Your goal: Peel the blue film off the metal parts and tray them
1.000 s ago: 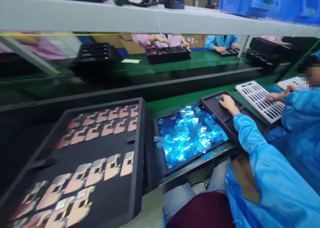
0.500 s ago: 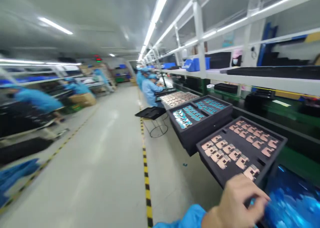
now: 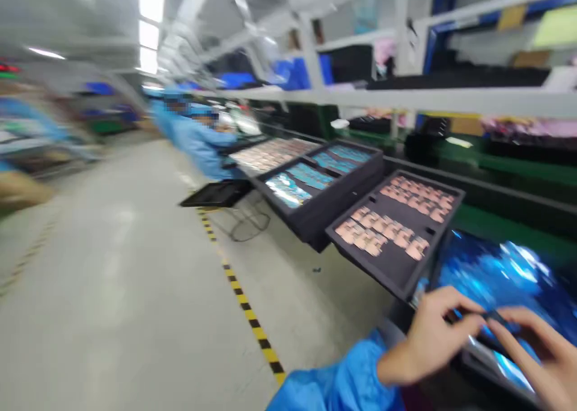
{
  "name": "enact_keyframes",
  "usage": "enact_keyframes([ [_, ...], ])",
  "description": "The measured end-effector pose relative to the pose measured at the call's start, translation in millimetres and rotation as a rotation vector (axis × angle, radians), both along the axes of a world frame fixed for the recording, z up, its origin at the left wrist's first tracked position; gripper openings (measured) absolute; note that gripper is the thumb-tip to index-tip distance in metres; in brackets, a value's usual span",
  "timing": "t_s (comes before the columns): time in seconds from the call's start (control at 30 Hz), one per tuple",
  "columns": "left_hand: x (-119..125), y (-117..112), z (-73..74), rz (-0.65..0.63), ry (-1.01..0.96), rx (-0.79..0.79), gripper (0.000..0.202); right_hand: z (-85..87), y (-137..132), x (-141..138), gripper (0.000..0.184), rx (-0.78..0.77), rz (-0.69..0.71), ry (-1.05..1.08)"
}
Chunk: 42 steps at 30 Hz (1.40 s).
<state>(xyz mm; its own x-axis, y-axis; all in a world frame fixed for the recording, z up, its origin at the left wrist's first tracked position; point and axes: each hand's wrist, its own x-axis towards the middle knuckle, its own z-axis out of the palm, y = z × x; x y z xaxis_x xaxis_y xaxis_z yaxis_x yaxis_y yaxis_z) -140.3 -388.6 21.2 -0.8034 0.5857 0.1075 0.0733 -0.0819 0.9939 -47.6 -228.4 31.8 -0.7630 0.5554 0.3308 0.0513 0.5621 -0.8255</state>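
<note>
My left hand (image 3: 430, 339), in a blue sleeve, comes in from the bottom edge with its fingers pinched on a small dark part (image 3: 494, 319). My right hand (image 3: 541, 354) reaches in from the bottom right corner, and its fingertips meet the same part from the other side. Both hands hover over the near edge of a black tray (image 3: 444, 252) filled with shiny blue film pieces (image 3: 500, 270). The picture is smeared by motion, so the part's shape is unclear.
Left of the blue pieces lies a black tray (image 3: 387, 282) of pink-copper parts, then stacked trays (image 3: 324, 219) with blue parts. A person in blue (image 3: 198, 140) sits further along. A black tray rests on a wire stand (image 3: 219, 194); yellow-black floor tape (image 3: 247, 315); overhead shelf (image 3: 406, 98).
The view swung from the bench to along the aisle. My right hand has come into view and joined my left hand on a small dark part over the blue pieces.
</note>
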Motion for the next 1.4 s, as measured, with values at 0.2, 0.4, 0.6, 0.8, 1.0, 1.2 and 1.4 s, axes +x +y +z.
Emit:
enact_keyframes([
  [0.2,-17.1,0.3,3.1,0.0,-0.038,-0.027,0.018,-1.2,-17.0,-5.9,0.029,-0.049,0.074,0.04],
  [0.4,-13.5,8.0,-11.2,0.017,-0.108,0.0,0.026,-8.6,-21.1,-7.8,0.036,0.037,0.075,0.061],
  [0.6,-12.7,16.0,-21.4,0.074,-0.129,0.001,0.026,-16.7,-30.0,-3.3,0.017,0.275,-0.065,0.12],
  [0.8,-8.1,9.1,-15.8,-0.034,-0.138,-0.017,0.026,-17.3,-29.1,-2.2,0.013,0.404,-0.175,0.172],
  [1.0,-9.3,5.1,-20.0,-0.135,-0.421,0.068,0.036,-16.8,-18.6,4.2,0.016,0.661,-0.112,0.244],
  [1.2,-19.7,7.9,-25.8,-0.207,-0.718,0.186,0.04,-19.2,-17.2,22.3,0.028,0.809,0.069,0.184],
  [1.4,-18.5,10.4,-9.5,-0.142,-0.742,0.22,0.04,-15.7,-25.2,41.0,0.028,0.772,0.164,0.225],
])
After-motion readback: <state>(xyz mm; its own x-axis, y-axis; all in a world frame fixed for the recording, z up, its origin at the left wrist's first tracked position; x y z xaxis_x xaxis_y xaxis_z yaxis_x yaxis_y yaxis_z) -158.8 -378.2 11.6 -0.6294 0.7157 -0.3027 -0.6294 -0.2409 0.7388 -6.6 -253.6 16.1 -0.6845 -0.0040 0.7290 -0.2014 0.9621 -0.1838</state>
